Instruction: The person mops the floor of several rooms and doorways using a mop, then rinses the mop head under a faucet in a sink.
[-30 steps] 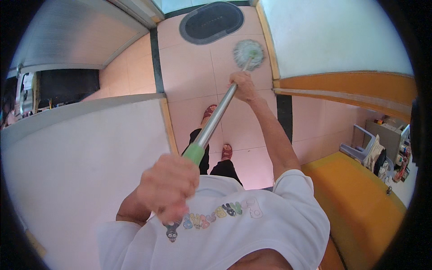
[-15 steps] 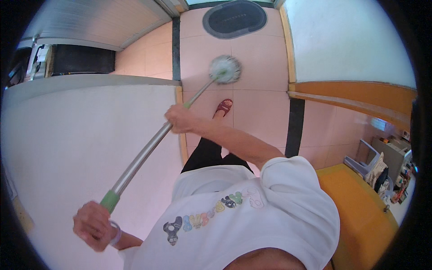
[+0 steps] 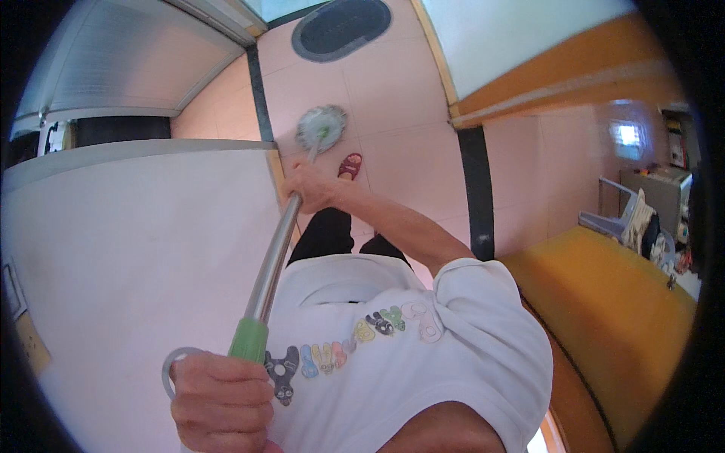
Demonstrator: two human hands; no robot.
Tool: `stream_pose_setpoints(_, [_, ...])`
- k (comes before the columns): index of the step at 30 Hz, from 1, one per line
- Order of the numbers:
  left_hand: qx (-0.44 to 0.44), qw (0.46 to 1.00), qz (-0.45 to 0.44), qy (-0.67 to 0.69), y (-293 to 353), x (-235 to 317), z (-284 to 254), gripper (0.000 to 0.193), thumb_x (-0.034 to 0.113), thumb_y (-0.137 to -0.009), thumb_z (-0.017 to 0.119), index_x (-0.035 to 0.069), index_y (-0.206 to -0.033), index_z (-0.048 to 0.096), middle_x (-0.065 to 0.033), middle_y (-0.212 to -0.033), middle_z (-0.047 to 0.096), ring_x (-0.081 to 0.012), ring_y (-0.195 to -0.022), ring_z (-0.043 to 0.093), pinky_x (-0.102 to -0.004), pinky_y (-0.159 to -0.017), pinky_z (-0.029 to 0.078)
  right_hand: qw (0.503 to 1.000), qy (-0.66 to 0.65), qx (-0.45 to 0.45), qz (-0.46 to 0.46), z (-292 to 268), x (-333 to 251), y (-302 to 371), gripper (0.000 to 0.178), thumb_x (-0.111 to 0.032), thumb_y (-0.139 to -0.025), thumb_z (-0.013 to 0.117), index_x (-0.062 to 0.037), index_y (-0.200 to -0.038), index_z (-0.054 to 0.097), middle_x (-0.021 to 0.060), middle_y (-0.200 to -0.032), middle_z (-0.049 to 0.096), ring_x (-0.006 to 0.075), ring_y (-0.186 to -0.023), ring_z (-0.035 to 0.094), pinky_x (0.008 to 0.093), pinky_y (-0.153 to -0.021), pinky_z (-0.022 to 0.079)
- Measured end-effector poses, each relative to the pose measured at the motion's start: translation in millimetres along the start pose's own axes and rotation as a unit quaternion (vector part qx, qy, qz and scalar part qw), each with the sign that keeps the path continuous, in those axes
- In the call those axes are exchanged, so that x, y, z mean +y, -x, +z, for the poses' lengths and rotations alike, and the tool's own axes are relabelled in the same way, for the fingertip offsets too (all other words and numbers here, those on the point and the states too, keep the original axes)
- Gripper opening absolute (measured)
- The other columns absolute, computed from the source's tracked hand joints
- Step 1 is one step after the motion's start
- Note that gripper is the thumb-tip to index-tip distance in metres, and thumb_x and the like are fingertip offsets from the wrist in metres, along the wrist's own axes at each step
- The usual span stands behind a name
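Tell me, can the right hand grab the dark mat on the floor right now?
Probably not: the right hand is wrapped around the pole, and the dark mat lies on the floor farther off, past the mop head.

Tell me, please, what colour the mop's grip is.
The grip is green, seen best in the head view.

Mop (image 3: 276, 255), with silver pole (image 3: 281, 240) and green sleeve (image 3: 249, 339), slants forward and down to its round, whitish, blurred head (image 3: 322, 127) on pink floor tiles (image 3: 404, 102).
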State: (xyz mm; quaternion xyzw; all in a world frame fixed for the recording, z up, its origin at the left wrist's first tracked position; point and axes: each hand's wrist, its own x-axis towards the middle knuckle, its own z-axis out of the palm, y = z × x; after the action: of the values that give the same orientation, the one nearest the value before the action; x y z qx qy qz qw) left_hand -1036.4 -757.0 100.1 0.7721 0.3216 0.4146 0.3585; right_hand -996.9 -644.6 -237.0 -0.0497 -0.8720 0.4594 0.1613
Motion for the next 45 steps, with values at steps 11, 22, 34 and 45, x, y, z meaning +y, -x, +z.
stream_pose_setpoints(11, [0.079,0.968,-0.204,-0.121,49.9,-30.3,114.3,0.01,-0.001,-0.075,0.046,-0.003,-0.082,0.053,-0.0139,-0.084,0.058,-0.0255,-0.086,0.055,-0.0376,-0.077,0.043,0.952,0.207,0.16,0.16,-47.3,64.8,177.1,0.013,-0.02,-0.062,0.064,-0.0147,-0.061,0.052,0.0028,-0.067,0.055,0.0221,-0.077,0.054,0.0424,-0.083,0.033])
stream_pose_setpoints(22, [0.108,0.774,-0.619,-0.074,191.3,-36.3,214.3,0.044,0.015,-0.084,0.049,-0.001,-0.123,0.037,-0.0196,-0.074,0.059,-0.0289,-0.062,0.06,-0.0353,-0.059,0.047,0.962,0.243,0.007,0.129,50.9,90.5,213.0,0.012,-0.012,-0.067,0.062,-0.0065,-0.071,0.052,0.0096,-0.082,0.053,0.028,-0.098,0.049,0.0484,-0.091,0.028])
stream_pose_setpoints(34, [0.348,0.67,-0.654,-0.035,312.5,96.3,349.6,0.037,0.018,-0.084,0.05,0.001,-0.115,0.043,-0.0199,-0.071,0.058,-0.0359,-0.064,0.059,-0.0391,-0.058,0.045,0.974,0.163,-0.138,-0.078,219.8,-1.1,184.1,0.008,-0.008,-0.056,0.059,-0.0044,-0.06,0.052,0.0107,-0.067,0.053,0.0298,-0.078,0.051,0.0382,-0.077,0.039])
stream_pose_setpoints(45, [0.4,0.44,-0.8,0.077,435.5,331.0,581.3,0.023,0.016,-0.083,0.051,0.005,-0.103,0.046,-0.0195,-0.068,0.055,-0.0349,-0.06,0.057,-0.0422,-0.054,0.043,0.802,0.219,-0.507,-0.228,485.1,-228.3,369.5,0.023,-0.027,-0.046,0.068,-0.0102,-0.059,0.06,0.0126,-0.064,0.056,0.0305,-0.071,0.055,0.0422,-0.067,0.036])
